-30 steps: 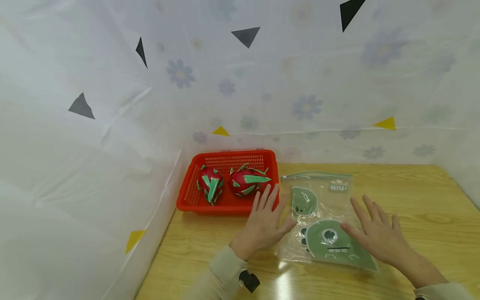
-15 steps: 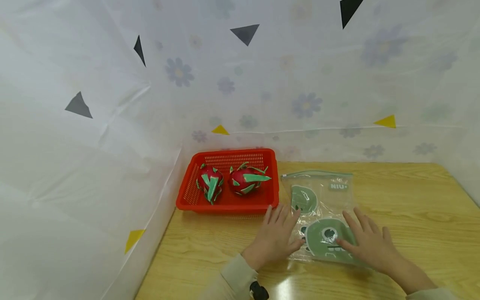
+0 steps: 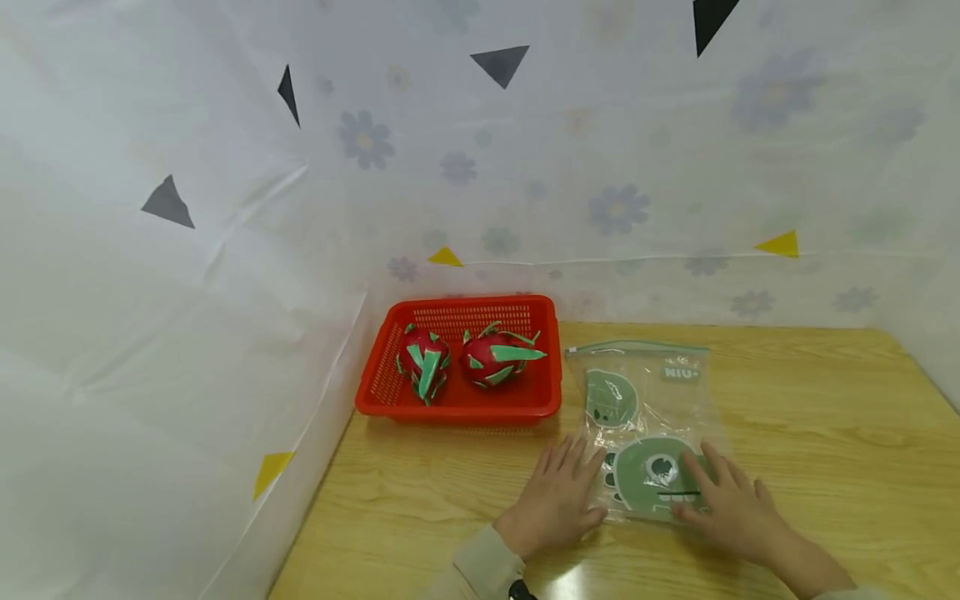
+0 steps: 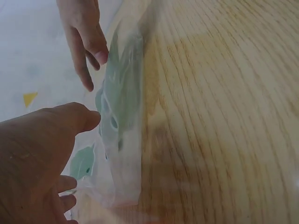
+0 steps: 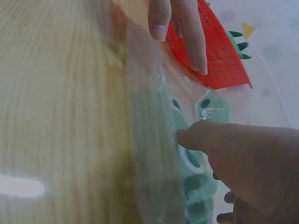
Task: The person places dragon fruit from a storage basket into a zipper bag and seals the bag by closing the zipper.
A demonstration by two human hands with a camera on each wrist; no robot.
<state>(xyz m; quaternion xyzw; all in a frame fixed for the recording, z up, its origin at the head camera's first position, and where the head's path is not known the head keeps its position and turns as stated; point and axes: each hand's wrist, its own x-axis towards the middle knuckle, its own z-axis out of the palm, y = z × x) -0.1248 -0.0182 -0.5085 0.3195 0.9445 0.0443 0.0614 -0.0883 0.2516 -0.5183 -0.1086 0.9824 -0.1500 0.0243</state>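
Note:
A clear zip bag (image 3: 648, 400) with green monster prints lies flat on the table, its slider end at the far side. My left hand (image 3: 557, 500) is at the bag's near left edge, fingers spread and fairly straight. On the bag's near right part is my right hand (image 3: 738, 504), its fingers extended over the printed face. In the left wrist view the left thumb (image 4: 86, 117) is close to the bag (image 4: 124, 126). The right thumb (image 5: 191, 135) appears to touch the bag (image 5: 154, 140) in the right wrist view. Neither hand grips anything.
A red plastic basket (image 3: 465, 414) stands left of the bag, near the back wall. Inside it lie two dragon fruits, one on the left (image 3: 423, 358) and one on the right (image 3: 495, 358). A white patterned sheet (image 3: 247, 250) encloses the wooden table (image 3: 817, 400) behind and at the left.
Both hands have moved back toward the person, down over the near half of the bag. The left hand has drawn away from the basket's corner. Basket and fruits stay put.

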